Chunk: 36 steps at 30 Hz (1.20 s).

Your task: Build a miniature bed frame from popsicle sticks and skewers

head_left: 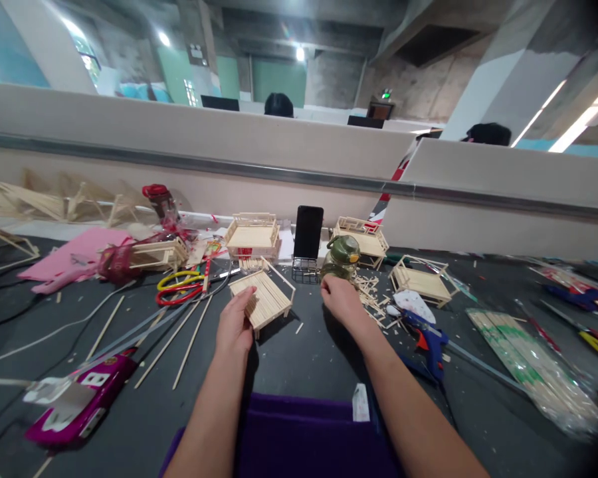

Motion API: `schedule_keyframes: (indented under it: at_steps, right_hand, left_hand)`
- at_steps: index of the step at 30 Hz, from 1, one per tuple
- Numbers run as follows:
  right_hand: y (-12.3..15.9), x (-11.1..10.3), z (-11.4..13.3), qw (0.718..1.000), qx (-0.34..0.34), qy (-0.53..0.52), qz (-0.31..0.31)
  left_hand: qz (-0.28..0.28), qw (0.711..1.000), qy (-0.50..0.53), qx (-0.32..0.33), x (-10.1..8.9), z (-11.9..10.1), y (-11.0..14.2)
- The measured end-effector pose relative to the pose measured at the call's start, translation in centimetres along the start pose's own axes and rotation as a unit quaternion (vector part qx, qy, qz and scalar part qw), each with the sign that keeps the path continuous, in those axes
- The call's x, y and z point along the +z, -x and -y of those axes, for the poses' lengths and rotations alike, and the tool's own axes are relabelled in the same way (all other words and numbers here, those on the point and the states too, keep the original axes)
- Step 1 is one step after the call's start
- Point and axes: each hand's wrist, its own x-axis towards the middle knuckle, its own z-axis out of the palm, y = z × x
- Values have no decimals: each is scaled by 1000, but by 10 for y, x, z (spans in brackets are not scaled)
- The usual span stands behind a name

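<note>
My left hand (236, 322) is closed on the left edge of a small model bed made of thin wooden sticks (264, 299), which is tilted, with a stick rail along its far right side. My right hand (341, 299) has its fingers curled together in front of a green bottle (343, 252). What the fingers hold, if anything, is hidden. Just right of that hand lies a pile of short cut sticks (371, 295). A blue glue gun (431, 345) rests on the table farther right.
Other stick models (252, 236) stand at the back, near a black phone (307, 232) on a wire stand. Scissors with red and yellow handles (179, 289), long sticks (192, 342) and a purple power strip (87, 398) lie left. A bag of sticks (533, 358) lies right.
</note>
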Motion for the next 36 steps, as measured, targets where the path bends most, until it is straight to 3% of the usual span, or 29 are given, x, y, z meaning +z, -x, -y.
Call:
schedule_keyframes:
  at_steps: [3, 9, 14, 20, 23, 26, 29, 32, 36]
  right_hand:
    - [-4, 4, -4, 1000, -5, 15, 8]
    - [-20, 29, 16, 999, -14, 37, 30]
    - [-8, 24, 18, 999, -2, 40, 25]
    - [36, -6, -31, 995, 91, 43, -24]
    - [43, -16, -59, 992, 120, 33, -33]
    - [42, -24, -71, 990, 131, 18, -44]
    - [45, -29, -63, 990, 131, 1, -58]
    - [55, -27, -38, 993, 107, -23, -48]
    - [67, -11, 4, 997, -28, -71, 11]
  left_hand:
    - [-3, 1000, 10, -3, 0, 2, -1]
    - [9, 1000, 13, -8, 0, 5, 0]
    - [17, 1000, 12, -15, 2, 7, 3]
    - [40, 999, 16, -31, 8, 16, 12]
    - [50, 998, 14, -37, 10, 21, 14]
    - [49, 998, 11, -41, 10, 22, 15]
    - [50, 998, 13, -42, 9, 22, 14]
    - [53, 998, 16, -39, 9, 21, 13]
    - [52, 998, 18, -36, 9, 20, 14]
